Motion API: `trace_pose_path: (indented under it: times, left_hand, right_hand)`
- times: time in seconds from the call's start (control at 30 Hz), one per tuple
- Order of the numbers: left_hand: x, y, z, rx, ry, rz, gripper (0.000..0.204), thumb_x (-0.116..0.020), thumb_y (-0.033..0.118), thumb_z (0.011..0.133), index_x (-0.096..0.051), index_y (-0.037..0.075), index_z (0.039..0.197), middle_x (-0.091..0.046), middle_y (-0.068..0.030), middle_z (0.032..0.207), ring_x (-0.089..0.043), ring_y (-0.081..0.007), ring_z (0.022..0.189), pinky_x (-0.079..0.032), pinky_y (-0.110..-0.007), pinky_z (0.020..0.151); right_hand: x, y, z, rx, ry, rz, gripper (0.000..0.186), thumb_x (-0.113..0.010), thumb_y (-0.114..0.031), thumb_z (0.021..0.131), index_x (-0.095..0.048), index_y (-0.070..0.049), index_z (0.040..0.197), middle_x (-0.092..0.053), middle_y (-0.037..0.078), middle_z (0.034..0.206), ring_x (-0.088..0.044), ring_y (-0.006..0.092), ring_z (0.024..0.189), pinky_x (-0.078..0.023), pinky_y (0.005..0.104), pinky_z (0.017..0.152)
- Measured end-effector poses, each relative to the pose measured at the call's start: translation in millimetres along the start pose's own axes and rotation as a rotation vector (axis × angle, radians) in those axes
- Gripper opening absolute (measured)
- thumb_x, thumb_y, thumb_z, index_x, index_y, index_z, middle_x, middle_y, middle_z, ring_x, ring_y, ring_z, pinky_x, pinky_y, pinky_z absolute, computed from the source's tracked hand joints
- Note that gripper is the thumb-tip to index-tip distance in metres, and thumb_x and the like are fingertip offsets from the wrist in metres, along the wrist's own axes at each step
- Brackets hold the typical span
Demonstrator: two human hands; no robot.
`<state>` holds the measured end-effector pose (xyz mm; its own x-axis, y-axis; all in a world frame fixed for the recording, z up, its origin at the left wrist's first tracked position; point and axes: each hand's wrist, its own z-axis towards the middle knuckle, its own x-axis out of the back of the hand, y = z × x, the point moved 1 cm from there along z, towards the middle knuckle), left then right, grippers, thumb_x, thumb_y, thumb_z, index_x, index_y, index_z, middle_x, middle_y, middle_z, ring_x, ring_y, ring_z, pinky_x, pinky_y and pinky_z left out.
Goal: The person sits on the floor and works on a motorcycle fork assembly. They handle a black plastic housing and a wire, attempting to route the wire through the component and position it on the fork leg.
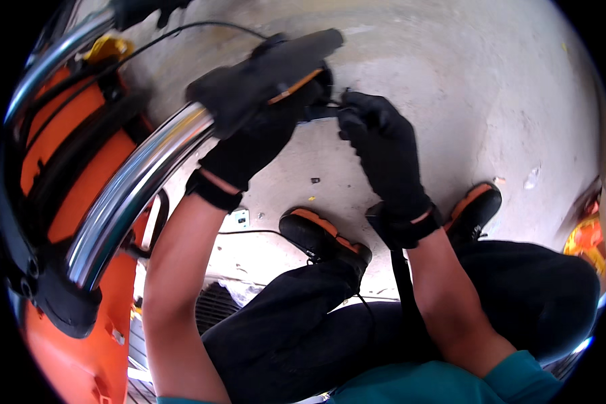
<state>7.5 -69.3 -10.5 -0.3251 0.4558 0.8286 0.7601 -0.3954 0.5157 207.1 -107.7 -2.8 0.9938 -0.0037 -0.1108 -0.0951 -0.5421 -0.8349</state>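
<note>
- Curved chrome handlebar tube (138, 178) with its black switch housing (269, 74) sits nearest, above the concrete floor (451, 81).
- Left hand (249, 145), gloved black, reaches under the housing; its grip looks closed around it.
- Right hand (384, 145), wrist bent, pinches a small dark fitting (323, 111) beside the housing.
- Risk: thick gloves dull feel, so the fitting may slip and fall to the floor.

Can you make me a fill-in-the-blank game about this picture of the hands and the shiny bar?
1. Both hands, the left hand and the right hand, wear gloves coloured ____.
2. The shiny chrome handlebar ends in a grip that is held by the ____ hand.
3. The bodywork beside the handlebar is coloured ____.
4. The shoes stand on a floor made of ____.

Missing words: black; left; orange; concrete
</note>
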Motion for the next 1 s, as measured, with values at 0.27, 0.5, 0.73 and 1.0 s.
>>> trace_pose_path:
  times: [0.27,0.5,0.73,1.0]
  left_hand:
    - [5.0,-6.0,-0.2,-0.127,0.071,0.071,0.036,-0.059,-0.006,0.084,-0.065,0.006,0.117,-0.067,-0.0092,0.114,-0.063,-0.0244,0.109,-0.047,-0.034,0.098]
    - [7.8,-2.0,7.0,-0.082,0.012,0.017,0.025,-0.057,-0.003,0.089,-0.066,0.003,0.112,-0.068,-0.0115,0.106,-0.065,-0.0237,0.101,-0.052,-0.033,0.091]
    - [10.5,3.0,7.7,-0.147,0.063,0.004,0.026,-0.057,-0.005,0.088,-0.065,0.003,0.112,-0.068,-0.0121,0.106,-0.065,-0.026,0.101,-0.051,-0.034,0.09]
    - [10.9,2.5,14.4,-0.186,-0.018,0.059,0.038,-0.059,-0.008,0.08,-0.064,0.009,0.113,-0.065,-0.0076,0.112,-0.061,-0.0244,0.109,-0.048,-0.034,0.096]
  right_hand:
    - [-3.6,-7.3,-3.1,0.06,0.049,-0.083,0.02,-0.065,-0.007,0.087,-0.062,-0.001,0.106,-0.063,0.004,0.077,-0.058,0.008,0.064,-0.049,0.024,0.058]
    - [-4.7,3.5,-2.0,0.186,0.096,-0.185,0.015,-0.064,-0.01,0.088,-0.062,-0.002,0.1,-0.063,0.006,0.077,-0.061,0.0123,0.064,-0.05,0.0283,0.059]
    - [-2.1,3.1,-0.2,0.214,0.05,-0.213,0.016,-0.066,-0.013,0.088,-0.063,-0.002,0.099,-0.062,0.007,0.078,-0.061,0.0144,0.065,-0.05,0.0291,0.061]
    - [11.8,-6.7,3.7,0.047,-0.063,-0.167,0.017,-0.067,-0.014,0.088,-0.064,-0.002,0.1,-0.063,0.005,0.073,-0.058,0.0108,0.064,-0.049,0.0273,0.061]
